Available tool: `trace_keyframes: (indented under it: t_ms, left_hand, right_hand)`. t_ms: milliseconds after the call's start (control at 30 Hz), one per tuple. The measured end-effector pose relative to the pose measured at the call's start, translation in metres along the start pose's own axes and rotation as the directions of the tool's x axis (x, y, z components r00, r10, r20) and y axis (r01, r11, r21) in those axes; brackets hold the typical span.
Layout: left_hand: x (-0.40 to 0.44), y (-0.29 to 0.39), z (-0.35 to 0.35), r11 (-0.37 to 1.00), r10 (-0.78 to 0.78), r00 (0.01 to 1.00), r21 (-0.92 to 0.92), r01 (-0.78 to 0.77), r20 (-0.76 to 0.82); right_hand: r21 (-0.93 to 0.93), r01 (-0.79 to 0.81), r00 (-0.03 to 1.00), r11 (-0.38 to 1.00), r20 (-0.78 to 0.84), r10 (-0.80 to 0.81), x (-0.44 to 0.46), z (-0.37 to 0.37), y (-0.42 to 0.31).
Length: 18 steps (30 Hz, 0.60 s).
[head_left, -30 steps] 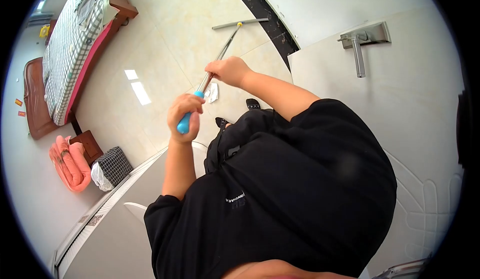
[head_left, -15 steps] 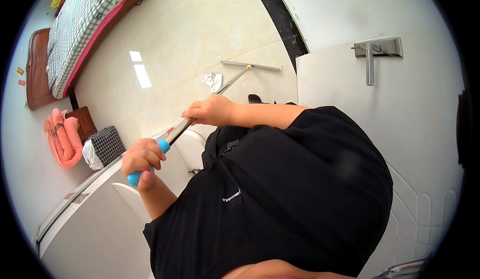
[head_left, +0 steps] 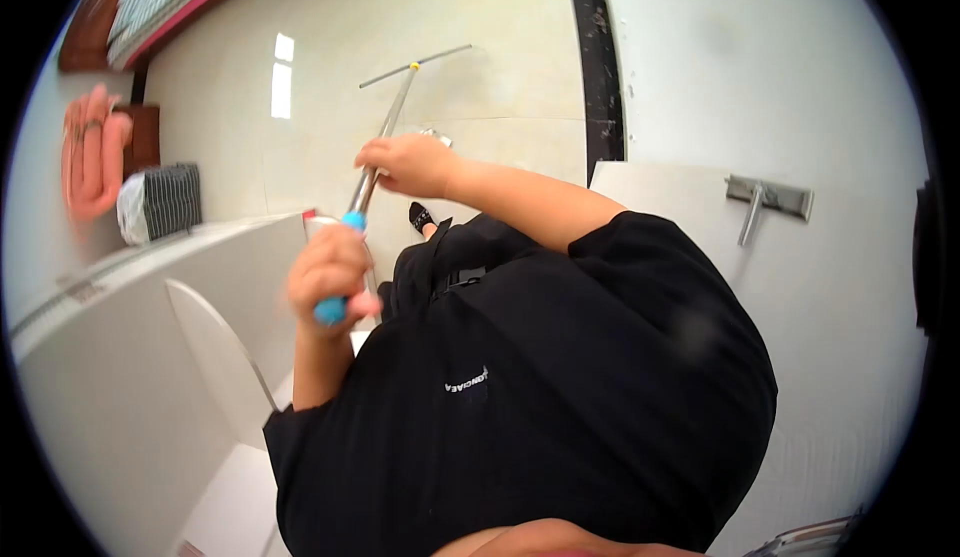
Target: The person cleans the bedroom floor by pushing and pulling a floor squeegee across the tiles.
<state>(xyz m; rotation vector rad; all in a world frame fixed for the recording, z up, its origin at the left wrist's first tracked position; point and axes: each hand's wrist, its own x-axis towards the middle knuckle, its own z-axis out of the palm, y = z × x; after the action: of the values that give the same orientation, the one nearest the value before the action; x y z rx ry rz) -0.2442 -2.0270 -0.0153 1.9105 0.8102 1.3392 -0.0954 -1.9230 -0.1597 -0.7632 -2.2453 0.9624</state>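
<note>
My left hand [head_left: 331,275] is closed around the blue grip at the near end of a long silver pole [head_left: 393,115]. Further along the pole, my right hand [head_left: 412,165] wraps its fingers round the metal. A yellow joint ties the pole's far end to a thin, wide grey bar [head_left: 440,55], which lies across the pale tiled floor [head_left: 510,77]. Some crumpled white paper [head_left: 437,137] is on the floor just beyond my right hand.
A door with a metal handle [head_left: 757,204] is on the right, beside a black floor strip [head_left: 603,77]. At left are a bed [head_left: 170,2], a rolled pink quilt [head_left: 95,157], a checked bag [head_left: 174,200] and a white cabinet [head_left: 100,387]. My foot [head_left: 421,219] shows below.
The view has turned. The bar has moved forward and left, past the white paper, and the pole stands steeper in the picture. Both hands have kept their hold.
</note>
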Motion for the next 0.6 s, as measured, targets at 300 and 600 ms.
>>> trace_keyframes:
  t_ms: [300, 600]
  left_hand:
    - [-0.036, -0.065, 0.032, 0.961, -0.163, 0.982, 0.208, 0.18, -0.097]
    - [-0.045, -0.037, 0.022, 0.949, -0.181, 0.983, 0.261, 0.179, -0.013]
  right_hand:
    - [-0.017, -0.076, 0.994, 0.997, 0.076, 0.077, 0.016, 0.074, 0.065]
    - [-0.123, -0.178, 0.945, 0.976, 0.255, 0.205, 0.002, 0.054, 0.024]
